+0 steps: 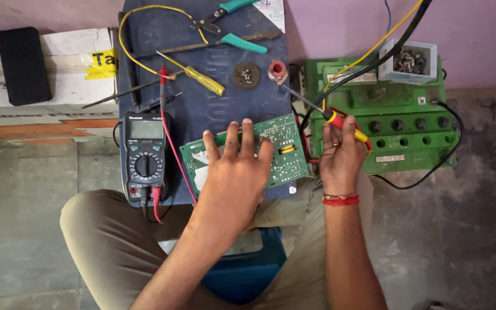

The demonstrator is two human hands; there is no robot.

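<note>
So left hand point(236, 172) lies flat, fingers spread, on the green circuit board point(282, 150); right hand point(340, 155) grips a red-yellow soldering iron point(340, 121) at 3 o'clock. White carton point(70, 69) with yellow label point(100, 63) sits at 10.

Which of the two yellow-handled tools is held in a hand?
The red-and-yellow one in the right hand; the plain yellow screwdriver lies untouched on the blue surface.

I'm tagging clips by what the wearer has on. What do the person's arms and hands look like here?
Both forearms are bare, no sleeves and no gloves. The right hand has a ring on one finger and red thread bands around the wrist. The left hand wears nothing.
</note>
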